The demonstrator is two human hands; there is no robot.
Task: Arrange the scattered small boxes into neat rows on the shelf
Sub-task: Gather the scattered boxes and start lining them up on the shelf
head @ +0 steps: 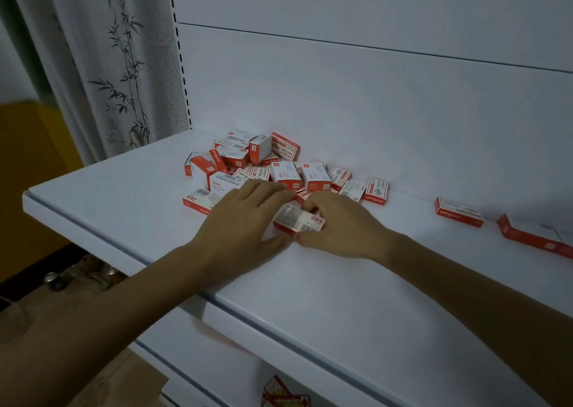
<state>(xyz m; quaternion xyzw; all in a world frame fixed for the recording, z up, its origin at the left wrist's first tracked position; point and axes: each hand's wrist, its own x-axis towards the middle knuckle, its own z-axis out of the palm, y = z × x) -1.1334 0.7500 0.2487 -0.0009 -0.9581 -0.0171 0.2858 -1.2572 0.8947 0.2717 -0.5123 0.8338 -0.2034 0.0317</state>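
Red-and-white cardboard, a small box [299,220] is sitting pinched in the grip of the right hand [338,223], thumb below and fingers curling over its far edge. The left hand [245,217] is lying flat and unclenched, its fingertips touching the box's left end. Both are resting on the white shelf [124,195]. Just behind, a jumbled pile of boxes [263,164] is crowding the back panel [372,96], with two stray boxes [460,211] lying well apart to the right.

Two bare forearms enter the view, one from 8 o'clock and one from 4 o'clock. No sleeves, watch or rings show on them. The left hand [245,217] and right hand [341,226] are ungloved, with short, plain fingernails.
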